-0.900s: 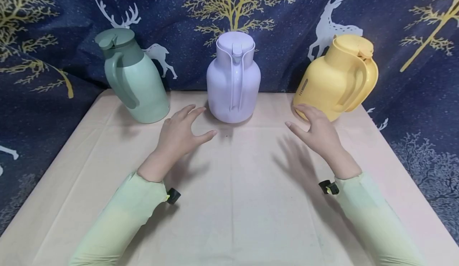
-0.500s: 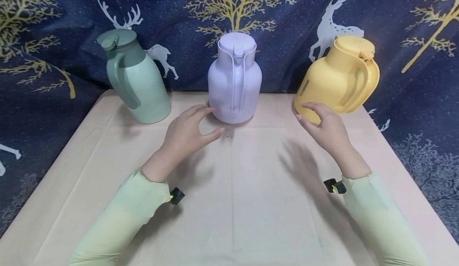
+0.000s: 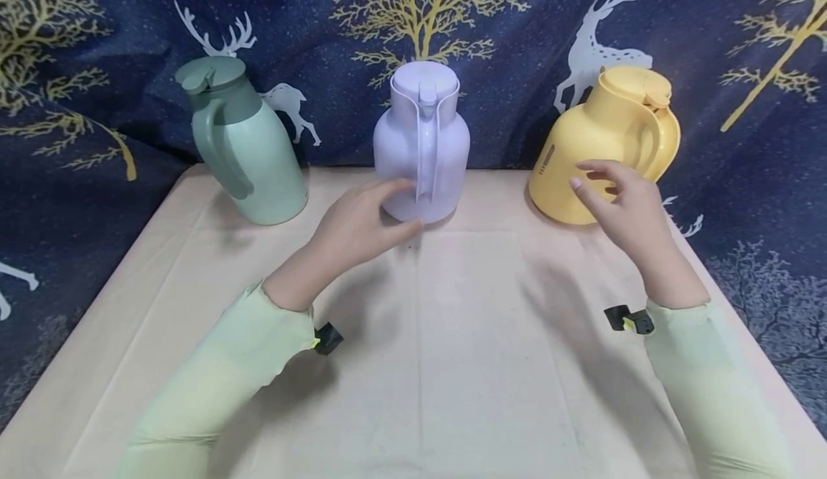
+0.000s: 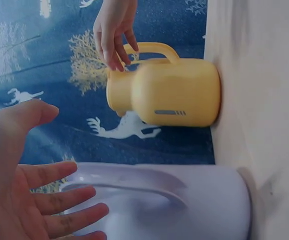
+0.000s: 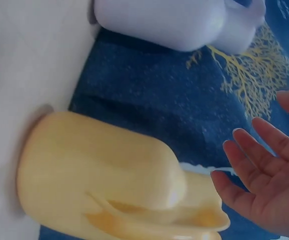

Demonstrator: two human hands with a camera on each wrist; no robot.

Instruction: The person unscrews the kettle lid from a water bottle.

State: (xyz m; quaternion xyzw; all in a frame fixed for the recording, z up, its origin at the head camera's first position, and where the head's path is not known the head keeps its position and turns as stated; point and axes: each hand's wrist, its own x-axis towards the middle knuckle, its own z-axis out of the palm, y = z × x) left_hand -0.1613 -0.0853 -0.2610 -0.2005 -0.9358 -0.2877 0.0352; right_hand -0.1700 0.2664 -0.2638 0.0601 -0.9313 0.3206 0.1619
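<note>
A lavender thermos jug (image 3: 450, 145) stands upright at the back middle of the table, its handle facing me. Before its lower body is my left hand (image 3: 358, 224), fingers and thumb spread apart; the left wrist view has these fingers (image 4: 69, 200) relaxed and holding nothing. At the back right is a yellow thermos jug (image 3: 562, 156), its handle turned to the right. My right hand (image 3: 629, 206) overlaps its lower right side in the head view. Loosely bent and bare of any object, the right hand's fingers (image 5: 249, 165) show beside the yellow jug's neck in the right wrist view.
A green thermos jug (image 3: 258, 156) with a darker lid stands at the back left. Behind all the jugs hangs a dark blue cloth (image 3: 504, 5) printed with trees and deer. A pale cover (image 3: 452, 378) lies over the table, reaching back to the hanging cloth.
My left hand has moved right, to in front of the lavender jug. The right hand has shifted right and a little up, towards the yellow jug's handle side. The jugs stand where they were.
</note>
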